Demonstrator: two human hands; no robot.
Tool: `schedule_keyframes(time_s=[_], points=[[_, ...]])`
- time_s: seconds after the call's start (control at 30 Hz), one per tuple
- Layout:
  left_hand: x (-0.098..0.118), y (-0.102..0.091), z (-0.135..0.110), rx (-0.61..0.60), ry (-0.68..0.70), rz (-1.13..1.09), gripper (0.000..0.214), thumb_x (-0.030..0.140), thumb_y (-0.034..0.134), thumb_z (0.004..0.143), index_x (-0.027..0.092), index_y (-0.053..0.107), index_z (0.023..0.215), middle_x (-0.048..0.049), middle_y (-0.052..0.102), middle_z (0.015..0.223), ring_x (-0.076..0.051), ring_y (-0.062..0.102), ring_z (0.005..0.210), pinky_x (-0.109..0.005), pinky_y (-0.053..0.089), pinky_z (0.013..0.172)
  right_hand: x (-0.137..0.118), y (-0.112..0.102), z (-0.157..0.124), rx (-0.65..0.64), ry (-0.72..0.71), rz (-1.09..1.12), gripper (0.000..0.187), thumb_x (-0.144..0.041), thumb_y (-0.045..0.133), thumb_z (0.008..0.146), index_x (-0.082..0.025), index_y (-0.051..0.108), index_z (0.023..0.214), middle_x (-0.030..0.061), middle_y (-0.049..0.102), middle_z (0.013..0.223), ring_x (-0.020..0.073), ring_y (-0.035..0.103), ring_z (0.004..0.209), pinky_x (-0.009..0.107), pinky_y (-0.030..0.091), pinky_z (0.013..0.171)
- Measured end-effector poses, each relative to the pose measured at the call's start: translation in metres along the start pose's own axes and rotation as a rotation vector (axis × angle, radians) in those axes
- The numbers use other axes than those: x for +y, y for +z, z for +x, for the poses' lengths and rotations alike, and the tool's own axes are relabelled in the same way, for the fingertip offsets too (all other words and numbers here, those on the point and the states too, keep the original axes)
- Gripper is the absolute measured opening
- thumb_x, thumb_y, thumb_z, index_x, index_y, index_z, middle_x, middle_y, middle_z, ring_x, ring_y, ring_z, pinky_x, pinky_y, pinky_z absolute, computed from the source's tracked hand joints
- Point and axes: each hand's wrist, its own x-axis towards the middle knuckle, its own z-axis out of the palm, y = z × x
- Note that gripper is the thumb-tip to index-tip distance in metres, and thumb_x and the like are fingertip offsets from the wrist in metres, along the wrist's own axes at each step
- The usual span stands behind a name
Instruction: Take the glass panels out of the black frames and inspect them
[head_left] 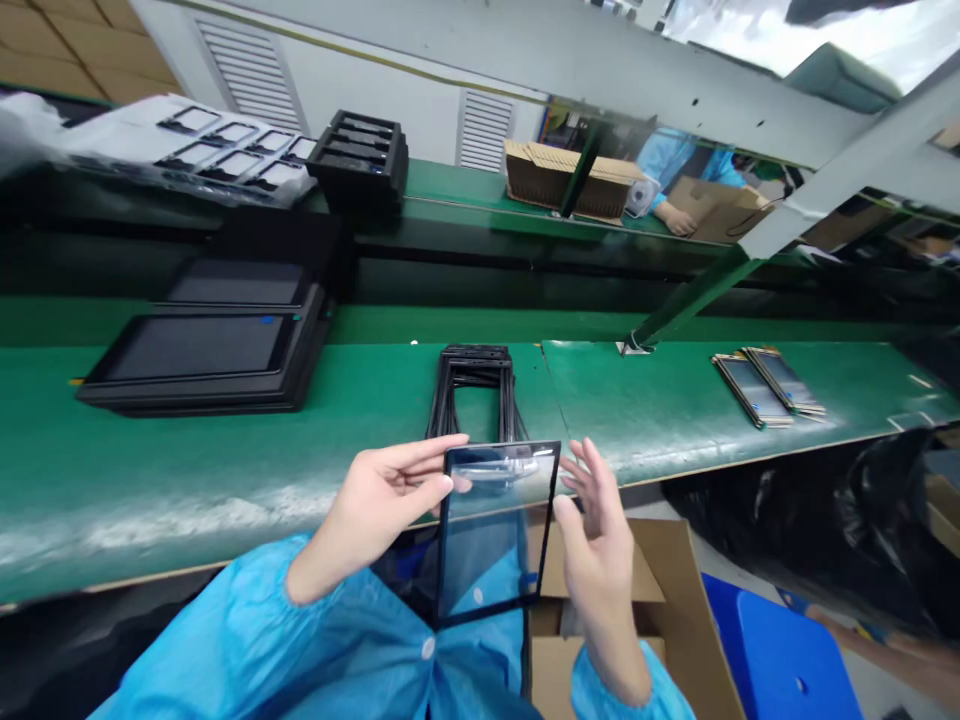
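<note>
A clear glass panel with a black border (491, 540) is held tilted in front of my blue sleeves, past the bench's front edge. My left hand (386, 495) grips its upper left edge, thumb in front and fingers behind. Beside the right edge is my right hand (596, 535), fingers apart and curved; its thumb is close to the border, and whether it touches I cannot tell. Just beyond the panel, a stack of black rectangular frames (474, 352) lies on the green bench (375, 420).
Dark screen panels (199, 347) lie on black trays at left. More screens (754, 385) lie at right, past a metal post (690, 290). On the shelf sit black trays (356, 160) and cardboard pieces (570, 175). Below are an open carton (675, 610) and a blue stool (787, 650). Someone works opposite.
</note>
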Motion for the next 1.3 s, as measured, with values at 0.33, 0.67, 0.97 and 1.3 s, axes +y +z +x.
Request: schedule_keyframes(time_s=[0.33,0.67,0.97,1.3], points=[[-0.004,-0.010,-0.011,-0.046,-0.009,0.067,0.047,0.041,0.087,0.084,0.020,0.083,0.126,-0.0125,0.086,0.085,-0.029,0.084,0.080,-0.027,0.067,0.063,-0.018,0.007,0.015,-0.070,0.187,0.292,0.026,-0.042,0.078,0.091,-0.020,0.081,0.104,0.0050,0.081,0.067,0.0249,0.080,0.063,0.036,0.067,0.069],[0.009,0.004,-0.006,-0.319,0.357,0.669,0.056,0.034,0.078,0.091,0.039,0.069,0.147,-0.0038,0.074,0.142,-0.033,0.073,0.125,-0.040,0.058,0.107,-0.026,0.025,0.008,-0.285,0.206,0.327,0.029,-0.045,0.085,0.085,-0.020,0.082,0.097,0.0060,0.084,0.075,0.0241,0.082,0.063,0.033,0.069,0.063],[-0.004,-0.009,-0.014,-0.073,-0.029,0.135,0.049,0.043,0.069,0.099,0.022,0.053,0.139,-0.0118,0.082,0.103,-0.021,0.077,0.065,-0.024,0.059,0.048,0.006,-0.026,0.020,-0.345,0.363,0.252,0.053,-0.068,0.075,0.089,-0.016,0.082,0.081,0.0122,0.082,0.073,0.0266,0.079,0.061,0.036,0.065,0.062],[-0.014,0.000,-0.023,0.095,-0.017,0.026,0.054,0.046,0.077,0.094,0.023,0.051,0.134,-0.0088,0.084,0.098,-0.019,0.076,0.060,-0.025,0.058,0.047,0.006,-0.012,0.007,-0.019,0.321,0.331,0.051,-0.066,0.078,0.087,-0.018,0.074,0.071,0.0090,0.078,0.061,0.0227,0.074,0.048,0.030,0.061,0.051]])
